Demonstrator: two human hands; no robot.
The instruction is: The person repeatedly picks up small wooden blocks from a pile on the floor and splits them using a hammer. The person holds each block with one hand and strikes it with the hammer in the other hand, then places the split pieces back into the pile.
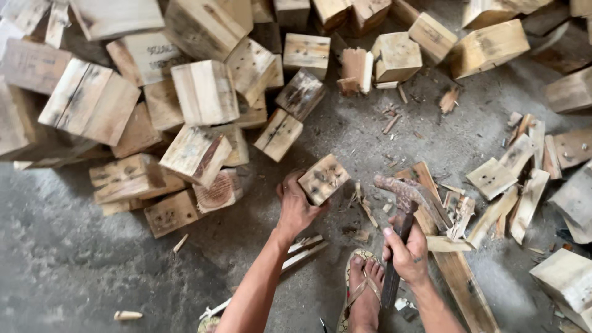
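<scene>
- Head view: my left hand (296,206) is wrapped around the near-left corner of a small wooden block (323,179), fingers closed on it, tipping it up off the concrete floor (92,271) so that one nail-holed face turns toward the camera.
- The block sits just ahead of my hands, in the gap between the big pile of blocks (185,105) on the left and the scattered thin slats (512,179) on the right.
- The block is close to cubic, so its long axis is faint — as I judge it, it runs from lower left to upper right, with the holed face pointing up and slightly toward me.
- My right hand (407,253) is clamped on the dark handle of a rusty claw hammer (404,213), thumb along the shaft; the head is raised just right of the block, the claw curving off to the right.
- The hammer's handle runs nearly straight up the frame, from beside my sandalled foot (364,290) toward the head.
- To do this well, I would seat the block flat and steady first, keep my left fingers low on its side and away from the holed face, and bring the hammer down square rather than glancing.
- A long plank (462,283) lies beneath the right hand; splinters litter the floor around it.
</scene>
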